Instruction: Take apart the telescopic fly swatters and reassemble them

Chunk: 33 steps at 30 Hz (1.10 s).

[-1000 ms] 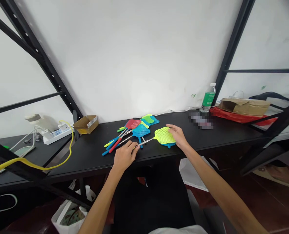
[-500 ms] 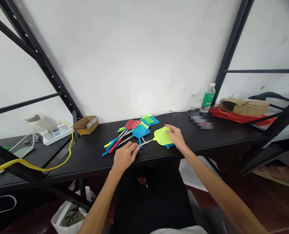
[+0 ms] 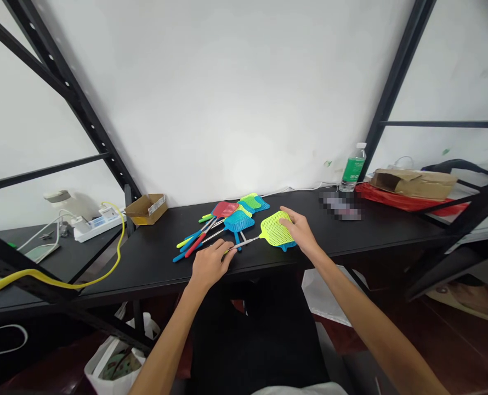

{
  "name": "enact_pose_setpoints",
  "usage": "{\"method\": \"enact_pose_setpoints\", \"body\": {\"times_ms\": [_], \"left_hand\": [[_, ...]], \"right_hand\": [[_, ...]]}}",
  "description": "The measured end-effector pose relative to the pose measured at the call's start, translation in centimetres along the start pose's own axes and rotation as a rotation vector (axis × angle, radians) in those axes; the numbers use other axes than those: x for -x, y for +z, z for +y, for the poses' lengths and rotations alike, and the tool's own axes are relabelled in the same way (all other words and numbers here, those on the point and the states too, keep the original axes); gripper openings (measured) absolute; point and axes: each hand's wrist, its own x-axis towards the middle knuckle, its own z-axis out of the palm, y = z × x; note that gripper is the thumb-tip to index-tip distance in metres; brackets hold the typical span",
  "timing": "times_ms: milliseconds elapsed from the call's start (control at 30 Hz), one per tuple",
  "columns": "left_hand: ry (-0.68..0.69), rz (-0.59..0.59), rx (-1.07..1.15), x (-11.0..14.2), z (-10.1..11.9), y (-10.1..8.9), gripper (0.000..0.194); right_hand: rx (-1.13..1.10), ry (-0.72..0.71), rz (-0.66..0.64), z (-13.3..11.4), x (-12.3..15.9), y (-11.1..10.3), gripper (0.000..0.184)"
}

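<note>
A yellow-green fly swatter (image 3: pixel 276 229) lies across the front of the desk, its mesh head to the right. My left hand (image 3: pixel 211 265) is closed round its handle end, at the thin metal rod. My right hand (image 3: pixel 300 233) grips the right edge of the head, thumb on top of the mesh, other fingers partly hidden. Part of a blue fly swatter (image 3: pixel 284 247) shows from under that head. Just left and behind lie several more swatters, among them a blue one (image 3: pixel 239 221) and a red one (image 3: pixel 226 209), handles fanned toward the left.
A small open cardboard box (image 3: pixel 146 210) stands on the black desk (image 3: pixel 145 258) at left, near a power strip (image 3: pixel 100 226) and yellow cable (image 3: pixel 119 241). At right stand a water bottle (image 3: pixel 353 169) and a flattened carton (image 3: pixel 412 184) on red plastic. Black shelf posts flank both sides.
My right hand and the yellow-green head have shifted slightly left, and the thumb lies further over the mesh. My left hand stays at the handle. The view has tilted a little.
</note>
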Motion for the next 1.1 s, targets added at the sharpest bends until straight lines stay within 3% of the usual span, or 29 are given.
{"method": "enact_pose_setpoints", "body": {"times_ms": [367,667,800,1100], "left_hand": [[0.007,0.005,0.027,0.0,-0.1,-0.1,0.026],[0.016,0.027,0.085,0.1,-0.2,-0.2,0.025],[0.039,0.006,0.105,0.0,-0.1,-0.5,0.025],[0.053,0.043,0.163,0.1,-0.4,-0.3,0.024]], "right_hand": [[0.049,-0.027,-0.019,-1.5,0.4,-0.3,0.059],[-0.02,0.046,-0.22,-3.8,1.4,-0.4,0.029],[-0.009,0.006,-0.267,-4.1,1.5,-0.6,0.023],[0.016,-0.072,-0.281,-4.5,1.8,-0.3,0.029]]}}
